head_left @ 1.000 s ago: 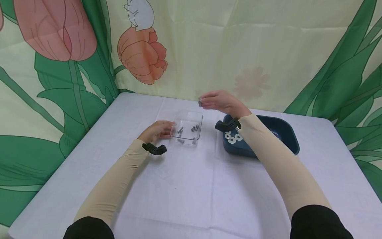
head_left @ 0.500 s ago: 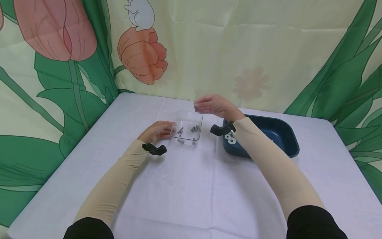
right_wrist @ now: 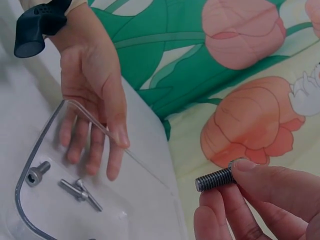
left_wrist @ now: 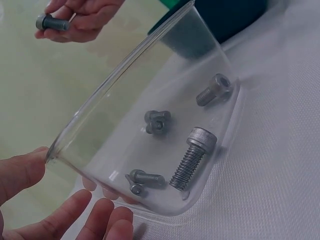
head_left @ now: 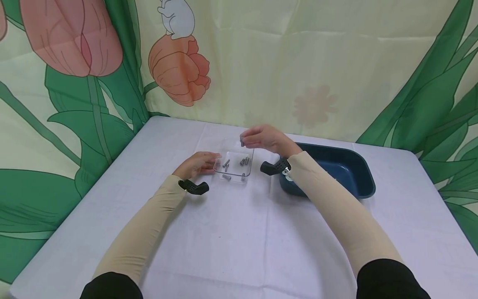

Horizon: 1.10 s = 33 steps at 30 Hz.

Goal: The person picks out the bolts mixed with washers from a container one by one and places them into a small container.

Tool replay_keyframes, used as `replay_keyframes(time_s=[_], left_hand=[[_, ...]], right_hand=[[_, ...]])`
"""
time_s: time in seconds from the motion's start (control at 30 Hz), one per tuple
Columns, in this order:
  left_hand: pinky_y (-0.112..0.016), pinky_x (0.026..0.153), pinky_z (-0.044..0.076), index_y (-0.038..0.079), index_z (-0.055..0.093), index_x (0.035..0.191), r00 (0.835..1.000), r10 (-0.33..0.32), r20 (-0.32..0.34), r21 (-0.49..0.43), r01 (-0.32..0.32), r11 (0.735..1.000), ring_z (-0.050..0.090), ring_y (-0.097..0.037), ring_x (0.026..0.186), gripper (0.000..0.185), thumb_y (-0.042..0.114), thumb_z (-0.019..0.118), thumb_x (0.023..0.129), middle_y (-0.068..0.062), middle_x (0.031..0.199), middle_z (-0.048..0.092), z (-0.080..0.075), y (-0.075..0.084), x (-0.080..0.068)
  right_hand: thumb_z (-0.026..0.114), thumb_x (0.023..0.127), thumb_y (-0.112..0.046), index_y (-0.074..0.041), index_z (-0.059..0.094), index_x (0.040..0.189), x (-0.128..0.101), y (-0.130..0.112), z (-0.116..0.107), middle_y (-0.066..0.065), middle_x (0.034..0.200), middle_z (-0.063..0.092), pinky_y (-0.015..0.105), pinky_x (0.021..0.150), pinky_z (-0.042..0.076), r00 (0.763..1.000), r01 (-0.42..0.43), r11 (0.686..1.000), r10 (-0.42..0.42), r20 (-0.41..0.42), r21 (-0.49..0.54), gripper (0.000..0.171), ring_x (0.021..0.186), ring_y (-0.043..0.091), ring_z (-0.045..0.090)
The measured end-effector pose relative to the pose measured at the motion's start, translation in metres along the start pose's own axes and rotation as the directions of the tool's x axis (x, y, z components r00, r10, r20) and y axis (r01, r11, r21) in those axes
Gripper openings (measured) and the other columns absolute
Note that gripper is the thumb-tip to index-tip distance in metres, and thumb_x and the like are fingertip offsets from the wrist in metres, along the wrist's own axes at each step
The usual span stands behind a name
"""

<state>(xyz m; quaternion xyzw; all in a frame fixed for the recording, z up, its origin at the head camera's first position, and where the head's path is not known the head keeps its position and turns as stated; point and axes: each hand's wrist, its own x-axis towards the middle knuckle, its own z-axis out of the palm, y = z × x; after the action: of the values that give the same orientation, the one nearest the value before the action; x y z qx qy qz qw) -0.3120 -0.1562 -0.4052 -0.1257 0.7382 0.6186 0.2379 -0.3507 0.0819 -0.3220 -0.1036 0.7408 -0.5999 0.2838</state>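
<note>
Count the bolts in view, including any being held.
6 at least: one pinched in the right hand, bolt; five in the clear tray, and two crossed. Others may be hidden.

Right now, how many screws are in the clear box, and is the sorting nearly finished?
Done: about five screws lie in the clear tray, which the left hand steadies at its edge. In hand: the right hand pinches one more screw above the tray. Left: washers show in the blue bin; the arm hides most of it, so I cannot tell how much remains.
</note>
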Motion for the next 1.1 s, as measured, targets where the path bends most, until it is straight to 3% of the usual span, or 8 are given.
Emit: replay_keyframes(time_s=[0.43, 0.63, 0.87, 1.1], left_hand=[[-0.020, 0.081, 0.053, 0.004, 0.043, 0.137, 1.000, 0.001, 0.001, 0.003, -0.001, 1.000, 0.053, -0.016, 0.099, 0.053, 0.029, 0.057, 0.093, -0.014, 0.133, 0.044, 0.000, -0.001, 0.002], [-0.022, 0.081, 0.053, 0.004, 0.044, 0.137, 1.000, -0.005, -0.011, 0.020, 0.005, 1.000, 0.052, -0.017, 0.099, 0.052, 0.031, 0.057, 0.093, -0.012, 0.131, 0.046, 0.000, -0.001, 0.003], [-0.029, 0.094, 0.050, 0.005, 0.044, 0.137, 1.000, -0.012, -0.019, 0.039, 0.013, 0.999, 0.051, -0.020, 0.105, 0.053, 0.033, 0.057, 0.093, -0.014, 0.135, 0.045, 0.000, 0.000, 0.003], [-0.027, 0.092, 0.050, 0.005, 0.043, 0.137, 1.000, 0.000, -0.004, 0.037, 0.001, 0.999, 0.051, -0.019, 0.103, 0.053, 0.032, 0.057, 0.094, -0.014, 0.136, 0.044, -0.001, 0.000, 0.002]], right_hand=[[0.060, 0.089, -0.002, 0.006, 0.056, 0.123, 0.003, 0.009, 0.004, 0.016, 0.129, 0.056, 0.036, 0.103, 0.044, 0.999, -0.044, 0.998, 0.044, 0.002, -0.055, 0.035, 0.114, 0.026, 0.057], [0.056, 0.091, -0.001, 0.008, 0.051, 0.128, 0.001, 0.011, 0.003, 0.021, 0.136, 0.051, 0.037, 0.105, 0.042, 0.999, -0.030, 0.999, 0.031, 0.026, -0.039, 0.038, 0.127, 0.034, 0.047], [0.049, 0.096, -0.002, 0.005, 0.045, 0.134, 0.004, 0.013, 0.000, 0.021, 0.136, 0.050, 0.038, 0.105, 0.043, 0.999, -0.028, 0.999, 0.029, 0.041, -0.022, 0.039, 0.125, 0.032, 0.051], [0.053, 0.095, -0.010, 0.001, 0.043, 0.136, 0.001, 0.016, -0.006, 0.020, 0.136, 0.050, 0.040, 0.105, 0.042, 0.996, 0.029, 0.998, -0.023, 0.086, -0.063, 0.043, 0.124, 0.033, 0.051]])
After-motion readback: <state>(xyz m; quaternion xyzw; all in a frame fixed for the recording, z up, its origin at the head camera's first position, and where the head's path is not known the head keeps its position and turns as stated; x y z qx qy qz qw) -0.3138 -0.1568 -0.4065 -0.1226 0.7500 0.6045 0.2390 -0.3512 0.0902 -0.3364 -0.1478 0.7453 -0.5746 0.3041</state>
